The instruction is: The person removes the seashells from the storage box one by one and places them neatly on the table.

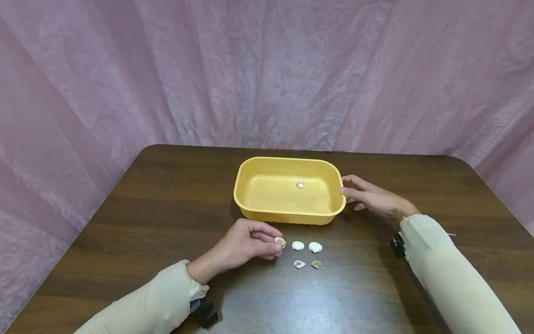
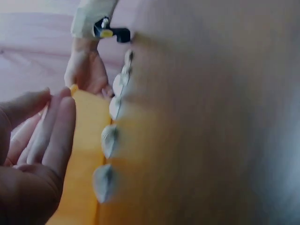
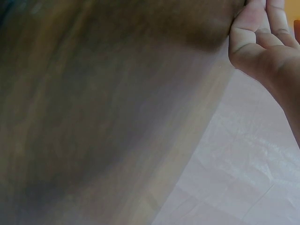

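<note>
In the head view my left hand [image 1: 252,241] pinches a small seashell [image 1: 280,241] between thumb and fingers, just in front of a yellow plastic tub [image 1: 288,217]. Right of that hand lie two white ribbed shells [image 1: 315,247], and nearer me a pale shell [image 1: 299,264] and a brownish one [image 1: 316,264]. My right hand [image 1: 373,197] holds the tub's right end, thumb over the rim and fingers outside. Inside the tub one small whitish shell [image 1: 300,185] rests on the floor. The left wrist view shows my left hand [image 2: 40,145] beside a row of shells [image 2: 110,140].
The dark brown wooden table [image 1: 167,218] has rounded far corners. Behind it hangs a pink curtain [image 1: 250,74]. Both forearms wear cream sleeves [image 1: 450,264], with dark wrist devices [image 1: 204,313] below the cuffs.
</note>
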`<control>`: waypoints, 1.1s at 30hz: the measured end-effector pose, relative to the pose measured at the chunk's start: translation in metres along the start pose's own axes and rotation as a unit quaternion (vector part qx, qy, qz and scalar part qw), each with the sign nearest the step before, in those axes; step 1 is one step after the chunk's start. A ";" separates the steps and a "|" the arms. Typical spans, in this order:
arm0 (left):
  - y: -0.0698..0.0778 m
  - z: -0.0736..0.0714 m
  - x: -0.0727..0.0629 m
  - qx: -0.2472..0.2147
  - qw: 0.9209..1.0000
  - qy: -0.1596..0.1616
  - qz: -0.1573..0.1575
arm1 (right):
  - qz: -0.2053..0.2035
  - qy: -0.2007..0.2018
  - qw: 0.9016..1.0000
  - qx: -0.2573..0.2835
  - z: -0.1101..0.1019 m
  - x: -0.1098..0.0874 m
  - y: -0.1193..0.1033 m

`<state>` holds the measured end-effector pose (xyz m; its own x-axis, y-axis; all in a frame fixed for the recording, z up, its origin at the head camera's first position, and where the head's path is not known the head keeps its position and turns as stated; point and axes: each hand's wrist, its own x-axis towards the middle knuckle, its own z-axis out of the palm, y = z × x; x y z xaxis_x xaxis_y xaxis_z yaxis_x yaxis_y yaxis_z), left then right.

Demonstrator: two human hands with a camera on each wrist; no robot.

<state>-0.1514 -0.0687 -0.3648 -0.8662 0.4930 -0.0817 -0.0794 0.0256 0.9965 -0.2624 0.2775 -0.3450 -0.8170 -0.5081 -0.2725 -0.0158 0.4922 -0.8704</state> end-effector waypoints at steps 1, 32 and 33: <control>-0.002 0.001 -0.001 -0.004 1.000 -0.002 -0.003 | 0.000 0.000 1.000 0.000 0.000 0.000 0.000; -0.018 0.016 -0.011 0.155 0.986 0.017 -0.058 | -0.007 0.004 1.000 -0.006 0.002 -0.002 -0.003; -0.018 0.016 -0.011 0.160 0.985 0.020 -0.057 | -0.007 0.004 1.000 -0.006 0.002 -0.002 -0.003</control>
<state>-0.1326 -0.0607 -0.3817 -0.8798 0.4367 -0.1877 -0.0231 0.3550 0.9346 -0.2599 0.2755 -0.3427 -0.8214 -0.5094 -0.2567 -0.0349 0.4940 -0.8687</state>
